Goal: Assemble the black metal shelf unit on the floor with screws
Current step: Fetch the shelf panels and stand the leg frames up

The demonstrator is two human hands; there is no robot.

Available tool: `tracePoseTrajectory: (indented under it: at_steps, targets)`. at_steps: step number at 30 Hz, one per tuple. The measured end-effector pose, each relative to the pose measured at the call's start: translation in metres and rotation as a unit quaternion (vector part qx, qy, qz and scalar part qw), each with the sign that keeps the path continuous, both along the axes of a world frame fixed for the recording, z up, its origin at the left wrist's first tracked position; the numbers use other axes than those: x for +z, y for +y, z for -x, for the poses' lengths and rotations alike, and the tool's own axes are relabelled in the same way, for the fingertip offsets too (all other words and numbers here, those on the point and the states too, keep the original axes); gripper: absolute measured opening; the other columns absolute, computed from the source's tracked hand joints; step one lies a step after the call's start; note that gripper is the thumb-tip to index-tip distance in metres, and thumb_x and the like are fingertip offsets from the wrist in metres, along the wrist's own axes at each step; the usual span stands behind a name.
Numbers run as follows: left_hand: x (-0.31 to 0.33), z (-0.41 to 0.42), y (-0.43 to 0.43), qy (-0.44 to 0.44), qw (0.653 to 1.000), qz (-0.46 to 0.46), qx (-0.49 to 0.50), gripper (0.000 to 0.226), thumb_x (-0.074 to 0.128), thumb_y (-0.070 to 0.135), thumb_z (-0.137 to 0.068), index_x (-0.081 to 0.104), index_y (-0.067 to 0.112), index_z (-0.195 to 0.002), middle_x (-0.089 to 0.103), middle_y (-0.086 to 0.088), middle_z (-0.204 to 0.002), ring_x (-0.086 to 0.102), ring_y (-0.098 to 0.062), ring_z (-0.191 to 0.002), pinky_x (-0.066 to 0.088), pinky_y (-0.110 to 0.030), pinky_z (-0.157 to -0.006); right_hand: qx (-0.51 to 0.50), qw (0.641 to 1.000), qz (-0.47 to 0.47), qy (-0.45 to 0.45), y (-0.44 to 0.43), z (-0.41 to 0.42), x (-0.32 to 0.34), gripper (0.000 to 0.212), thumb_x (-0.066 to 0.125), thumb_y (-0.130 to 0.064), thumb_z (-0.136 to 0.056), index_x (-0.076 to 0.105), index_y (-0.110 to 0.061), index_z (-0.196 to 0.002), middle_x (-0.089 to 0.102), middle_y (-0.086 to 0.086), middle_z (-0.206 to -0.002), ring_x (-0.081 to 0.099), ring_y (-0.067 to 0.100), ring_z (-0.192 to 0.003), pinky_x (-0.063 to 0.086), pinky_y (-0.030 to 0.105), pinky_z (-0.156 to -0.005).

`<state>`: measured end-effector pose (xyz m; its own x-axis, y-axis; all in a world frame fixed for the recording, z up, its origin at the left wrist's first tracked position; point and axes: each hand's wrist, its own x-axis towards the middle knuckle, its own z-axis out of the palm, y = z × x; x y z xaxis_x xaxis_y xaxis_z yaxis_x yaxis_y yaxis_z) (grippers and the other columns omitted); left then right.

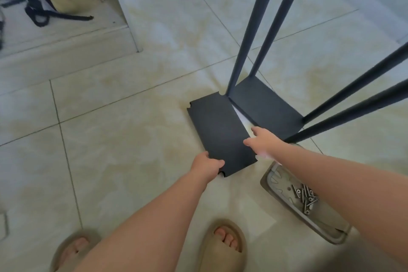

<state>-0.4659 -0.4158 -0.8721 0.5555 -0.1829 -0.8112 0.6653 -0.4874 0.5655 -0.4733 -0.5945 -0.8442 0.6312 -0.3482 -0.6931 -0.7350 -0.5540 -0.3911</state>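
Note:
A loose black metal shelf panel [218,130] with notched corners lies flat on the tiled floor. My left hand [206,164] grips its near left corner, thumb on top. At the panel's near right edge my right hand [261,140] reaches with fingers spread, touching it. Just right of the panel stands the part-built black shelf frame [265,106]: a bottom shelf with four thin black posts rising from its corners. A heap of silver screws [305,200] lies in an upturned beige sandal [284,185] under my right forearm.
My two feet in beige sandals [223,247] stand at the bottom of the view. A mirror or door frame [130,17] with dark straps and a bag behind it is at the upper left. A white strip of paper [241,119] shows between panel and frame.

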Motion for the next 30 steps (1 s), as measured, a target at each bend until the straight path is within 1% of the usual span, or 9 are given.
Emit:
tracePoseTrajectory:
  at_steps: [4, 8, 11, 14, 16, 18, 23, 27, 30]
  targets:
    - [0.063, -0.016, -0.003, -0.096, 0.995, 0.003, -0.034, 0.07, 0.063, 0.015, -0.096, 0.027, 0.01, -0.156, 0.034, -0.008, -0.16, 0.039, -0.026, -0.142, 0.036, -0.032, -0.109, 0.029, 0.996, 0.011, -0.081, 0.001, 0.018, 0.07, 0.064, 0.051, -0.028, -0.104, 0.023, -0.016, -0.16, 0.04, 0.006, -0.158, 0.054, 0.026, -0.129, 0.044, 0.03, -0.093]
    - [0.145, -0.032, -0.019, -0.219, 0.973, 0.01, -0.071, 0.069, 0.063, 0.02, -0.095, 0.031, 0.016, -0.155, 0.039, -0.01, -0.155, 0.05, -0.023, -0.127, 0.043, -0.029, -0.095, -0.019, 0.985, -0.012, -0.173, -0.009, 0.055, 0.141, 0.062, 0.054, -0.031, -0.102, 0.03, -0.02, -0.158, 0.041, 0.0, -0.158, 0.043, 0.02, -0.142, 0.038, 0.036, -0.113]
    - [0.208, -0.042, -0.037, -0.309, 0.946, -0.003, -0.097, 0.07, 0.063, 0.025, -0.095, 0.029, 0.018, -0.156, 0.038, -0.009, -0.156, 0.049, -0.025, -0.131, 0.043, -0.031, -0.1, -0.087, 0.966, -0.018, -0.244, -0.022, 0.088, 0.193, 0.057, 0.056, -0.03, -0.102, 0.036, -0.022, -0.155, 0.046, -0.004, -0.153, 0.049, 0.016, -0.133, 0.042, 0.03, -0.097]
    - [0.263, -0.053, -0.056, -0.36, 0.929, -0.001, -0.09, 0.072, 0.063, 0.023, -0.097, 0.024, 0.018, -0.157, 0.038, -0.008, -0.156, 0.052, -0.019, -0.118, 0.039, -0.026, -0.084, -0.169, 0.936, -0.008, -0.307, -0.037, 0.117, 0.235, 0.056, 0.056, -0.029, -0.102, 0.036, -0.021, -0.154, 0.047, -0.003, -0.15, 0.054, 0.015, -0.113, 0.039, 0.029, -0.089]
    - [0.291, -0.061, -0.067, -0.379, 0.922, -0.004, -0.08, 0.076, 0.065, 0.024, -0.096, 0.02, 0.018, -0.158, 0.034, -0.009, -0.159, 0.049, -0.023, -0.128, 0.037, -0.026, -0.087, -0.216, 0.915, 0.008, -0.339, -0.048, 0.131, 0.256, 0.056, 0.057, -0.026, -0.102, 0.035, -0.018, -0.153, 0.046, 0.0, -0.15, 0.055, 0.014, -0.103, 0.04, 0.03, -0.085]
    - [0.313, -0.07, -0.076, -0.391, 0.917, -0.014, -0.07, 0.081, 0.066, 0.026, -0.095, 0.016, 0.017, -0.159, 0.03, -0.009, -0.161, 0.043, -0.03, -0.138, 0.038, -0.031, -0.098, -0.245, 0.902, 0.018, -0.355, -0.058, 0.134, 0.271, 0.059, 0.058, -0.026, -0.101, 0.032, -0.017, -0.153, 0.043, 0.001, -0.151, 0.05, 0.015, -0.106, 0.041, 0.028, -0.08]
    - [0.347, -0.097, -0.095, -0.414, 0.909, -0.02, -0.049, 0.084, 0.065, 0.025, -0.096, 0.011, 0.019, -0.16, 0.031, -0.009, -0.16, 0.053, -0.028, -0.121, 0.036, -0.028, -0.087, -0.247, 0.897, 0.007, -0.366, -0.077, 0.111, 0.289, 0.068, 0.063, -0.028, -0.097, 0.027, -0.02, -0.155, 0.048, -0.001, -0.145, 0.055, 0.023, -0.122, 0.049, 0.041, -0.098]
    - [0.355, -0.122, -0.11, -0.43, 0.901, 0.001, -0.053, 0.08, 0.065, 0.022, -0.095, 0.016, 0.022, -0.159, 0.035, -0.009, -0.159, 0.046, -0.03, -0.136, 0.04, -0.033, -0.105, -0.266, 0.894, 0.022, -0.36, -0.091, 0.089, 0.283, 0.04, 0.06, -0.022, -0.099, 0.045, -0.016, -0.136, 0.053, -0.004, -0.105, 0.057, 0.021, -0.095, 0.047, 0.037, -0.084]
    - [0.359, -0.136, -0.119, -0.447, 0.892, 0.016, -0.062, 0.064, 0.061, 0.015, -0.097, 0.032, 0.025, -0.153, 0.061, -0.005, -0.129, 0.061, -0.029, -0.116, 0.048, -0.035, -0.095, -0.276, 0.884, 0.032, -0.375, -0.098, 0.081, 0.277, 0.026, 0.057, -0.011, -0.099, 0.051, -0.017, -0.124, 0.061, -0.001, -0.103, 0.058, 0.023, -0.093, 0.046, 0.036, -0.082]
